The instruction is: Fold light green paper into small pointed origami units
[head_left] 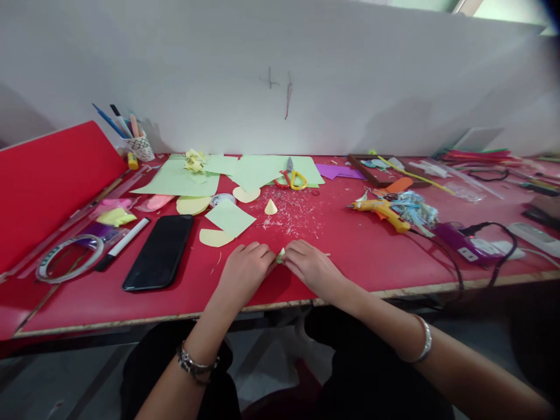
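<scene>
Near the front edge of the red table (350, 256), my left hand (247, 269) and my right hand (315, 269) meet over a small pale-green piece of paper (280, 255). The fingers of both hands are closed on it, and they hide most of its shape. Just beyond my hands a small cream paper cone (270, 206) stands upright, point up. Left of the cone lie a cut pale-yellow paper piece (216, 237) and a light-green paper piece (230, 218). Scissors (294, 178) with red and yellow handles rest on green sheets behind the cone.
A black phone (160, 254), a marker (122, 244) and a tape roll (70, 259) lie at the left. To the right are a yellow glue gun (380, 211) with its cord and a purple power strip (468, 245). A pen cup (140, 147) stands by the wall.
</scene>
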